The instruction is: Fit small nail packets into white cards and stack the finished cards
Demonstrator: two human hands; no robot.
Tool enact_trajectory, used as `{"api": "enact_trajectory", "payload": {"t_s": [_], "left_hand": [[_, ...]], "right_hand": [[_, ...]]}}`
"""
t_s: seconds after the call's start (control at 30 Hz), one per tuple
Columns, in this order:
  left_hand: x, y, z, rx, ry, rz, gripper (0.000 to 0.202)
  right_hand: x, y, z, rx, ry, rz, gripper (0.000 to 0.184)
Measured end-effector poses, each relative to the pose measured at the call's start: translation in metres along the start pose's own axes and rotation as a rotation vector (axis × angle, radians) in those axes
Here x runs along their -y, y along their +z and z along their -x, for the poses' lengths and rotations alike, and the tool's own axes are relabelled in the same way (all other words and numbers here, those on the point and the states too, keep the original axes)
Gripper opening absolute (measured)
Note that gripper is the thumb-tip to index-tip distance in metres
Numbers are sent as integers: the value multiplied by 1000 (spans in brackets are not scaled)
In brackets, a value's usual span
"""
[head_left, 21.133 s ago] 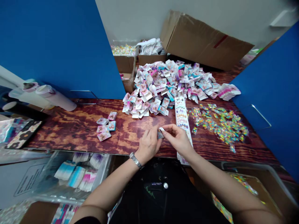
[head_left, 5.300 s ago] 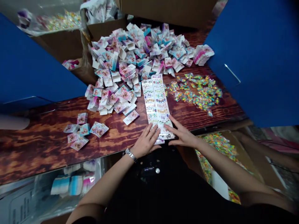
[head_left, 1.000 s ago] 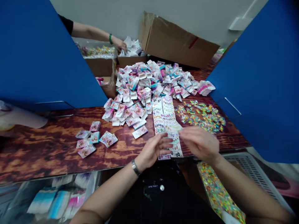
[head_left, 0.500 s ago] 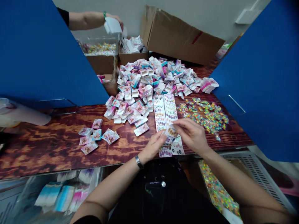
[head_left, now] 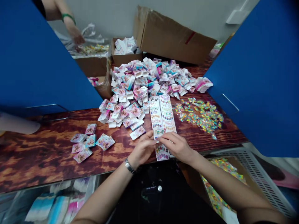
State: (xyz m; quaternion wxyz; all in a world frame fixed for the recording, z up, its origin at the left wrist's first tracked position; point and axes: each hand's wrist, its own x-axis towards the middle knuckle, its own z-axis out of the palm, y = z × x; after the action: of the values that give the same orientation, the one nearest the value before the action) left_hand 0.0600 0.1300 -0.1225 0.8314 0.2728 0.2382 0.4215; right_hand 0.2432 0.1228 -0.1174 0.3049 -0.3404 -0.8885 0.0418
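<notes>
Left hand | right hand | both half-curled, pinching printed strip | sheets beneath | box pile beyond

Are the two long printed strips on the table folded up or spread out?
Spread out: both strips lie lengthwise side by side on the table; the right hand hides part of the right one.

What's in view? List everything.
Small boxes: many, multicoloured, centre and left
Printed strips: two columns, white, centre
Wrapped packets: many, yellow-green, right
Table: one, red-brown, middle
Panels: two, blue, either side
Large carton: one, brown, back
Open boxes: two, brown, back left
Bottle: one, pale, left
Bin: one, clear, lower left
Crate: one, grey, lower right
Co-worker's hand: one, green bangle, upper left
Left hand, right hand: two, bare, at printed piece
</notes>
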Motion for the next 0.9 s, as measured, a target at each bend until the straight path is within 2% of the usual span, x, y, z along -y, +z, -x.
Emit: {"api": "enact_trajectory", "payload": {"t_s": [0.1, 0.17, 0.27, 0.37, 0.43, 0.5, 0.57, 0.63, 0.7, 0.77, 0.83, 0.9], "left_hand": [[6, -4, -1, -8, 51, -298, 31], [12, -5, -3, -67, 117, -512, 26], [20, -6, -7, -153, 203, -707, 28], [23, -8, -8, -177, 188, -743, 27], [21, -13, -7, -174, 196, -796, 27], [17, -19, -7, -183, 252, -898, 24], [14, -26, -7, -209, 313, -1023, 23], [14, -28, -8, -210, 399, -1219, 24], [18, -25, -10, -125, 520, -1510, 30], [24, -19, -13, 30, 585, -1811, 43], [33, -14, -17, 161, 523, -2005, 55], [41, -14, -20, 222, 415, -2084, 62]], "right_hand": [[-4, -2, -4, -18, 223, -186, 23], [-3, -1, -6, -47, 332, -183, 22], [0, 2, -7, -33, 347, -102, 21], [-11, -2, -2, 31, 315, -154, 21], [-34, -9, 2, 13, 394, -147, 20], [-70, -15, 5, -57, 603, -1, 20], [-111, -17, 3, -17, 814, 205, 21], [-149, -12, -5, 8, 882, 251, 22], [-177, 0, -20, 30, 915, 272, 24], [-192, 15, -36, 49, 943, 288, 26], [-197, 30, -48, 82, 973, 292, 27], [-196, 40, -51, 126, 984, 282, 27]]}}
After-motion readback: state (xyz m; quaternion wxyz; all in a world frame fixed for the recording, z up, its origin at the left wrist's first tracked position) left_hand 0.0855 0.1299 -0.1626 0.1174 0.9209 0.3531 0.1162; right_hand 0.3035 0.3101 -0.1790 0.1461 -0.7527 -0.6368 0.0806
